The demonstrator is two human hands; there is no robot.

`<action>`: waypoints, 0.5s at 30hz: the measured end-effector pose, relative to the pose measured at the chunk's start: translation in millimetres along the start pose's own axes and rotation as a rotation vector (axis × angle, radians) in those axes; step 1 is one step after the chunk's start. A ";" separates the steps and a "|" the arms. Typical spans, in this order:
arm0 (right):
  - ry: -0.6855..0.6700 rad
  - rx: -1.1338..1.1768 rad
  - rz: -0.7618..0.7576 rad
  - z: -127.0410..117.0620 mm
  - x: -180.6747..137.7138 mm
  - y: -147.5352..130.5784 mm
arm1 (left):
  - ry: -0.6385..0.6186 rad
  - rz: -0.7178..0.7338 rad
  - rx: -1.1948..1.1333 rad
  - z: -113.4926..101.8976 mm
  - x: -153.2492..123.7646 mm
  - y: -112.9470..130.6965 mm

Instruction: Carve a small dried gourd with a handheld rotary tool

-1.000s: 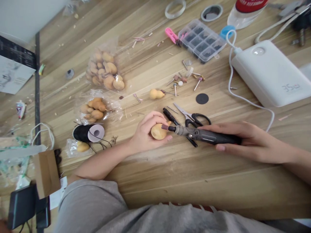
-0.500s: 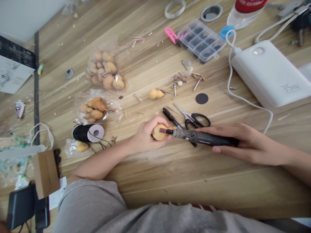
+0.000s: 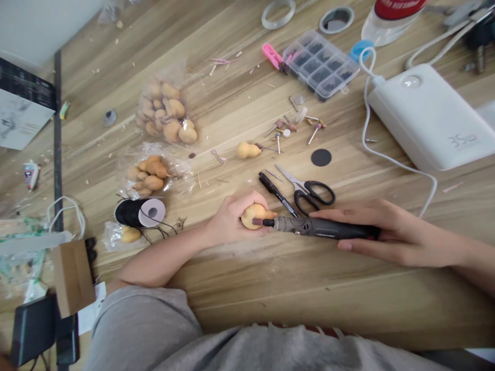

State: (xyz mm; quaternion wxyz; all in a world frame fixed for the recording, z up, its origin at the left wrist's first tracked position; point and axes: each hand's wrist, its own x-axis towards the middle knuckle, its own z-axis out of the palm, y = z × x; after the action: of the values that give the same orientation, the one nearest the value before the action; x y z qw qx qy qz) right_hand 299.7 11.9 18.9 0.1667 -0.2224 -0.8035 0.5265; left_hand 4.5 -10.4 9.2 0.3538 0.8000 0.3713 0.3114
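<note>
A small tan gourd [image 3: 253,213] is gripped in my left hand [image 3: 231,219], its narrow end pointing right. My right hand [image 3: 390,234] is wrapped round a dark rotary tool [image 3: 328,228], held nearly level. The tool's brownish grinding bit overlaps the gourd's round belly; whether it presses on the surface I cannot tell. Just behind the tool lie a black marker pen [image 3: 276,191] and black-handled scissors [image 3: 309,189]. Another small gourd [image 3: 247,150] rests on the wooden table farther back.
Two clear bags of gourds [image 3: 166,113] and a black thread spool [image 3: 133,212] are at left. Loose grinding bits [image 3: 315,133] lie scattered behind the scissors. A compartment box [image 3: 320,64], a bottle [image 3: 390,23] and a white power bank [image 3: 433,116] with a cable stand at back right.
The gourd has turned in my left hand, so its narrow end now shows. The rotary tool and my right hand have shifted slightly toward my body.
</note>
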 end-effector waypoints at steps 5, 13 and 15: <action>-0.005 0.013 0.005 0.1 0.6 -0.9 | 0.017 -0.021 -0.001 -0.3 -1.1 -0.2; 0.004 0.033 0.021 -1.3 0.4 -2.6 | 0.023 -0.049 -0.003 -0.5 -0.2 1.5; -0.032 0.036 0.005 -1.4 0.5 -2.5 | -0.016 -0.057 -0.024 -1.0 -0.4 1.1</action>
State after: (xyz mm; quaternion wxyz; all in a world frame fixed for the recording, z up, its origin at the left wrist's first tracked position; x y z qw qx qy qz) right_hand 299.5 12.4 21.8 0.1564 -0.2131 -0.7958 0.5448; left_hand 3.9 -10.9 10.6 0.3752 0.7872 0.3873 0.2992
